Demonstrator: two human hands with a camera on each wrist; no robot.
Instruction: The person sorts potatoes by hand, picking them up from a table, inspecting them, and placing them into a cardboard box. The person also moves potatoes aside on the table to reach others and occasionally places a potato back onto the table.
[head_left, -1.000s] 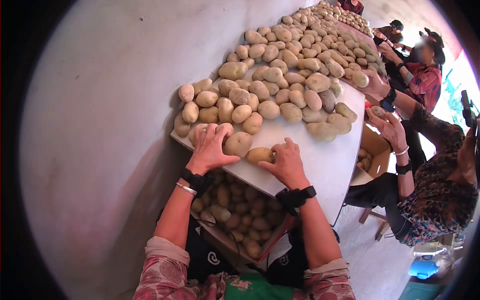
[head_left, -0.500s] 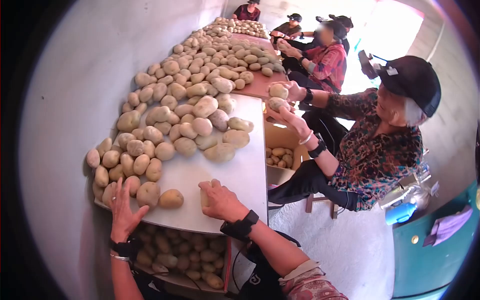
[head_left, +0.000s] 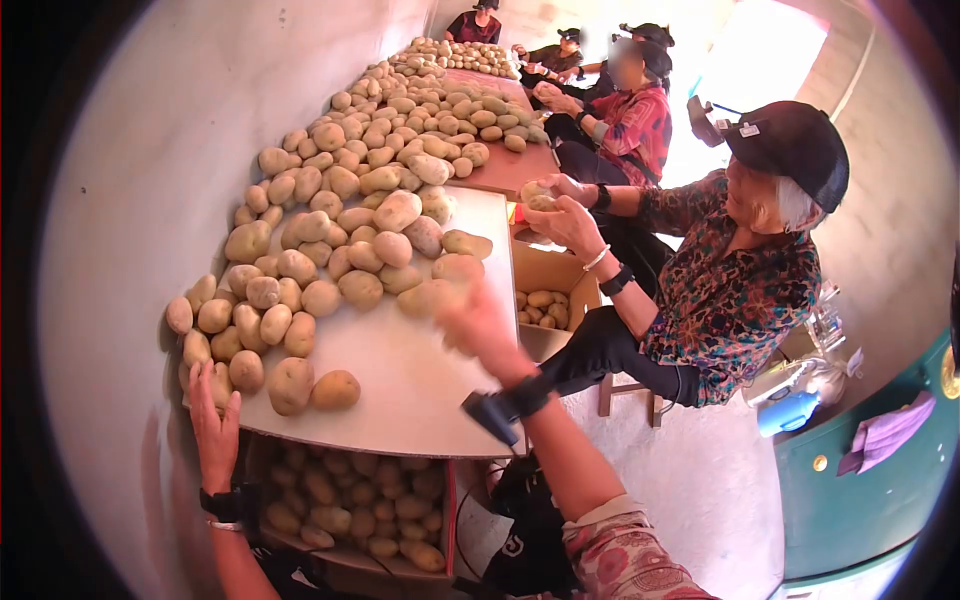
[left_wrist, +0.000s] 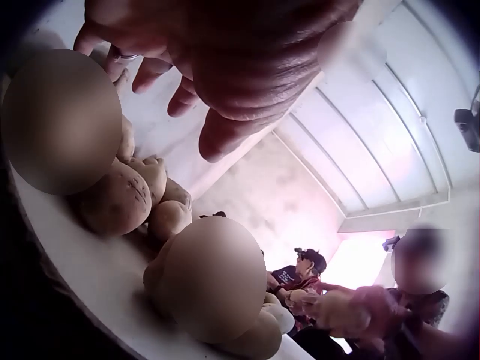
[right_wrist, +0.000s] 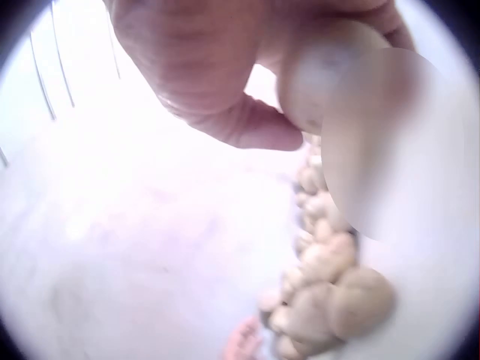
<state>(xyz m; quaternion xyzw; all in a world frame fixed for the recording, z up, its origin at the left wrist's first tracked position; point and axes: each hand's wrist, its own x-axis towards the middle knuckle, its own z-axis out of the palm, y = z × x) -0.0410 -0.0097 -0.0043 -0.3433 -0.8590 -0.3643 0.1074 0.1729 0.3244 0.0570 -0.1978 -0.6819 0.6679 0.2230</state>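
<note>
The right hand [head_left: 482, 325] has been moved up to mid-frame, a potato [right_wrist: 319, 79] pinched in it; the left hand [head_left: 213, 420], lower left, is held uncurled. If slackly pinched, the potato could be rolled off the table [head_left: 400, 375].

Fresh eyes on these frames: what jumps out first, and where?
First, the long heap of potatoes running back along the wall. Then the motion-blurred right hand, over the white tabletop, gripping a potato. After that, an open box of more potatoes below the near edge, and a seated person in a black cap at the right.
</note>
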